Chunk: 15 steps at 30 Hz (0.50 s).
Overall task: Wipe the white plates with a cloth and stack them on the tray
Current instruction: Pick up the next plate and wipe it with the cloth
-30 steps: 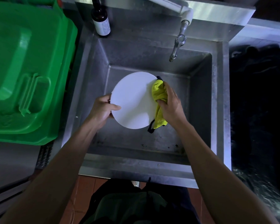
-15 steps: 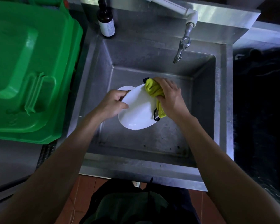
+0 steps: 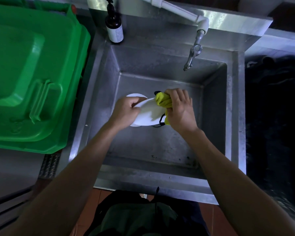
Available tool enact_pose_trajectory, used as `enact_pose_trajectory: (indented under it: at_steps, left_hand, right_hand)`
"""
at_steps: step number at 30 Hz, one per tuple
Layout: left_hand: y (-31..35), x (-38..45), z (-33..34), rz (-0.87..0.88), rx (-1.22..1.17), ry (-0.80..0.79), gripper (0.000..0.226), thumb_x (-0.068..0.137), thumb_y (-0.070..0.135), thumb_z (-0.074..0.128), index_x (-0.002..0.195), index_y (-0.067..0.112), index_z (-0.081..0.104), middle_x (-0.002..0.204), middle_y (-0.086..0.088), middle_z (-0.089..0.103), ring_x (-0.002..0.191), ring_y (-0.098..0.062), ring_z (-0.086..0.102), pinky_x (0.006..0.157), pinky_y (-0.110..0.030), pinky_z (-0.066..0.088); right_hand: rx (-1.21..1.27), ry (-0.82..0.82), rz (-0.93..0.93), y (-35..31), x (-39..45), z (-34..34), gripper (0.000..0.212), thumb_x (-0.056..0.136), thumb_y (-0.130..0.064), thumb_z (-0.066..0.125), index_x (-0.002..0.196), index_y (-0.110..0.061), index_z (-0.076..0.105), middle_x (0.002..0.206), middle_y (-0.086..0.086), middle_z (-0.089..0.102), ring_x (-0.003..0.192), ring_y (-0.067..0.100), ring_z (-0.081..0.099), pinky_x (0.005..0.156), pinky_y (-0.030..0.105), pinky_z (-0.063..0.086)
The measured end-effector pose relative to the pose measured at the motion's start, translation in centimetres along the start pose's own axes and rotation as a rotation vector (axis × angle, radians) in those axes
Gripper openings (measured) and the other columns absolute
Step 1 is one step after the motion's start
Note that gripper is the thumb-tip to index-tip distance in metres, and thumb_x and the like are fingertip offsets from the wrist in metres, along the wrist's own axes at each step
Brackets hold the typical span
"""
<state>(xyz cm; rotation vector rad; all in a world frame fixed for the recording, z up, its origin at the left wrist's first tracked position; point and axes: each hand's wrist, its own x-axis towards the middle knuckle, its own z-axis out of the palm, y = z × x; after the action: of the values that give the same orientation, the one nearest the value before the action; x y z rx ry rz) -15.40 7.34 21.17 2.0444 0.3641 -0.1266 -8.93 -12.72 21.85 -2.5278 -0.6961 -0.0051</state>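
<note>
Over the steel sink (image 3: 99, 92) I hold a white plate (image 3: 147, 114), tilted. My left hand (image 3: 125, 112) grips its left rim. My right hand (image 3: 179, 109) clutches a yellow cloth (image 3: 163, 100) with black trim and presses it against the plate's right rim. A second white plate (image 3: 134, 95) lies in the sink behind my left hand, mostly hidden. No tray is in view.
A tap (image 3: 192, 57) hangs over the sink's back right. A dark bottle (image 3: 114, 24) with a white label stands at the back left corner. A green bin lid (image 3: 29, 72) fills the left side. Dark clutter lies to the right of the sink.
The plate has tipped from facing me to a steep tilt and dropped lower in the sink. My right hand with the cloth moved up to the plate's upper right rim.
</note>
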Motion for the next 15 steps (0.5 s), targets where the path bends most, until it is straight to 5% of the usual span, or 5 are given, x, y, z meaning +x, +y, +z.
enact_pose_trajectory:
  at_steps: [3, 7, 11, 15]
  left_hand:
    - [-0.3, -0.7, 0.6, -0.120, -0.142, 0.152, 0.044, 0.078, 0.007, 0.058, 0.097, 0.043, 0.074, 0.087, 0.032, 0.072, 0.083, 0.008, 0.064, 0.072, -0.015, 0.048]
    - [-0.9, -2.1, 1.5, -0.642, -0.837, 0.381, 0.015, 0.091, 0.026, 0.067, 0.099, 0.016, 0.074, 0.104, -0.005, 0.077, 0.084, -0.021, 0.075, 0.077, -0.037, 0.058]
    - [-0.1, -2.2, 2.5, -0.829, -1.208, 0.104, 0.062, 0.095, 0.057, 0.058, 0.115, -0.002, 0.058, 0.113, -0.021, 0.073, 0.098, -0.042, 0.073, 0.084, -0.054, 0.061]
    - [2.7, 0.1, 2.8, -0.815, -1.228, 0.065, 0.058, 0.095, 0.051, 0.062, 0.117, -0.002, 0.055, 0.115, -0.024, 0.071, 0.100, -0.041, 0.073, 0.092, -0.058, 0.056]
  right_hand:
    - [-0.001, 0.088, 0.031, 0.2, -0.3, -0.4, 0.049, 0.067, 0.005, 0.058, 0.114, -0.008, 0.060, 0.109, 0.011, 0.059, 0.096, 0.034, 0.048, 0.075, 0.046, 0.041]
    - [0.017, 0.210, 0.068, 0.9, -0.5, -0.8, 0.053, 0.062, 0.007, 0.059, 0.113, -0.007, 0.057, 0.105, 0.012, 0.056, 0.092, 0.035, 0.048, 0.072, 0.048, 0.042]
    - [0.022, 0.288, 0.059, 1.0, -0.9, -0.7, 0.055, 0.064, 0.007, 0.053, 0.115, -0.013, 0.051, 0.107, 0.008, 0.052, 0.092, 0.031, 0.045, 0.073, 0.045, 0.039]
    - [0.016, 0.287, 0.019, 0.6, -1.4, -0.4, 0.056, 0.062, 0.001, 0.047, 0.116, -0.015, 0.049, 0.111, 0.004, 0.049, 0.094, 0.030, 0.044, 0.074, 0.044, 0.037]
